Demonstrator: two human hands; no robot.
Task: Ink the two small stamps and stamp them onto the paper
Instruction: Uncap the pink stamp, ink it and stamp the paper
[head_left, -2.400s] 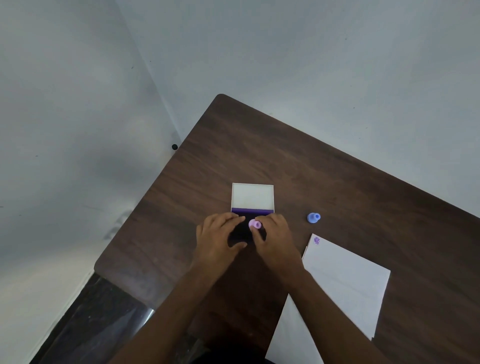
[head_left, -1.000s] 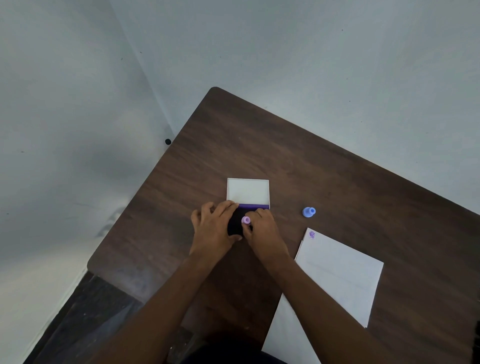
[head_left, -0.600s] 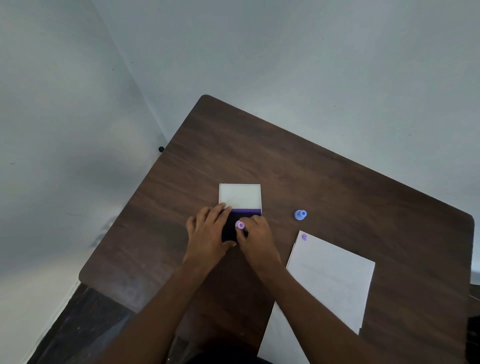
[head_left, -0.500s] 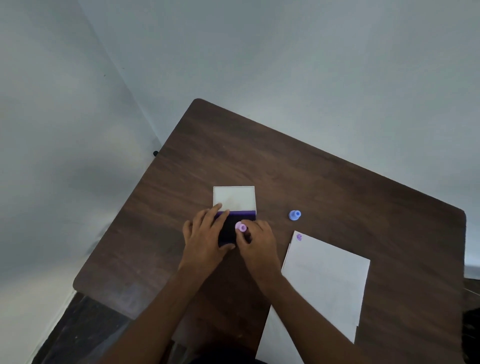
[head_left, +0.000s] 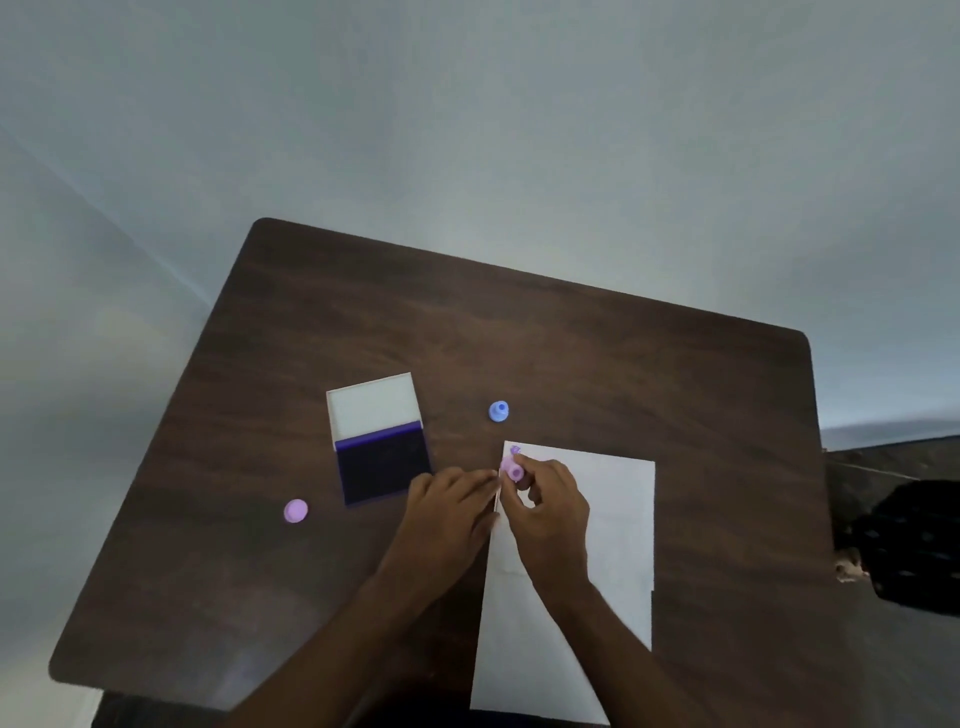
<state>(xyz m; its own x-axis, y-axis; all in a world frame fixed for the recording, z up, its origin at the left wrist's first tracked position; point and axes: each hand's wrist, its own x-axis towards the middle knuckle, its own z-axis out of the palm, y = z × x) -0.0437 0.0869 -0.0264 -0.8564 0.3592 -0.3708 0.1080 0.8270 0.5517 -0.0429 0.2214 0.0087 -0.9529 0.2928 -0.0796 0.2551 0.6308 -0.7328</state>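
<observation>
My right hand (head_left: 550, 506) pinches a small pink stamp (head_left: 511, 469) over the top left corner of the white paper (head_left: 613, 525), just below a purple print (head_left: 515, 450). My left hand (head_left: 449, 506) lies flat with its fingertips against the paper's left edge. The open ink pad (head_left: 384, 467), dark purple with a white lid folded back, sits left of my hands. A small blue stamp (head_left: 498, 411) stands on the table above the paper. A pink round cap (head_left: 295, 511) lies to the left of the ink pad.
The dark wooden table (head_left: 571, 353) ends at a rounded edge on the left and right. A grey wall runs behind it. A dark object (head_left: 904, 545) sits beyond the table's right edge.
My right hand has carried the pink stamp from the ink pad to the paper's top left corner. My left hand left the pad and now rests at the paper's edge. The pad is uncovered.
</observation>
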